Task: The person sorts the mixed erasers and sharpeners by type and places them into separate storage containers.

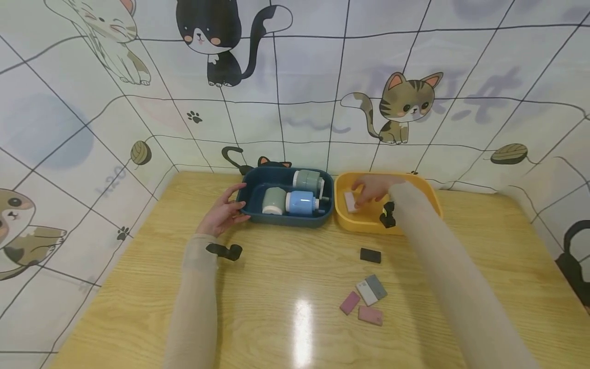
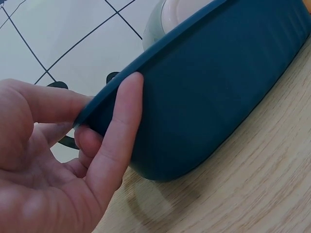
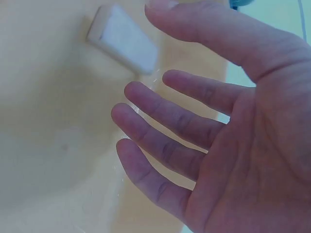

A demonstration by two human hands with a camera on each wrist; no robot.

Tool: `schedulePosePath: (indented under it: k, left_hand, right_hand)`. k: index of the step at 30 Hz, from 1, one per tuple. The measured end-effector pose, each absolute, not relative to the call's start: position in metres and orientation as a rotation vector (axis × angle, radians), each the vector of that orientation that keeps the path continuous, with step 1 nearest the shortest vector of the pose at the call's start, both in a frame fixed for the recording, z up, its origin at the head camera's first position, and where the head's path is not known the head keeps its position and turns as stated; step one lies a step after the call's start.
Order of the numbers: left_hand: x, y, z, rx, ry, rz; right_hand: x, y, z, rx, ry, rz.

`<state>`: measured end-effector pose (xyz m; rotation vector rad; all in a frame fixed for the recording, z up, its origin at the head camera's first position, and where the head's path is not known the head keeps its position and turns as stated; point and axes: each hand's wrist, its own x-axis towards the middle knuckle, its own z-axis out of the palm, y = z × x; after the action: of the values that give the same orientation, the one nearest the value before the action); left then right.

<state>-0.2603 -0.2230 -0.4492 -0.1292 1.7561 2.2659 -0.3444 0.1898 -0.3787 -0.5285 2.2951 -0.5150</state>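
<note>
Left hand (image 1: 223, 215) grips blue tray (image 1: 251, 207); right hand (image 1: 371, 188) spread.

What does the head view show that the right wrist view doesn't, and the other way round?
Only the head view shows the left hand holding the blue tray with three cups, and the small blocks loose on the table. Only the right wrist view shows the right hand's open palm and spread fingers up close. Both show that hand over the yellow tray, near the white block lying in it.
</note>
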Motion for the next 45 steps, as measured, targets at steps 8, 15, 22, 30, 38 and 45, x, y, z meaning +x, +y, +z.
schedulePosePath:
  k: [8, 15, 22, 30, 38, 45]
  left_hand:
    - [-0.257, -0.223, -0.443, -0.126, 1.751, 2.244]
    - [-0.254, -0.221, -0.436, -0.125, 1.754, 2.212]
    - [-0.254, -0.219, -0.436, -0.116, 1.755, 2.220]
    - [-0.255, -0.220, -0.442, -0.118, 1.753, 2.250]
    - [-0.262, -0.221, -0.453, -0.091, 1.782, 2.252]
    - [-0.260, -0.223, -0.452, -0.091, 1.797, 2.234]
  right_hand:
    - [-0.341, 0.193, -0.375, -0.572, 2.236, -0.648]
    - [-0.334, 0.204, -0.376, -0.632, 2.248, -0.709]
    - [-0.315, 0.216, -0.370, -0.691, 2.310, -0.749]
    - [-0.299, 0.222, -0.368, -0.762, 2.338, -0.844]
    - [-0.291, 0.225, -0.378, -0.901, 2.348, -0.974]
    - [-0.281, 0.218, -0.380, -0.959, 2.399, -1.008]
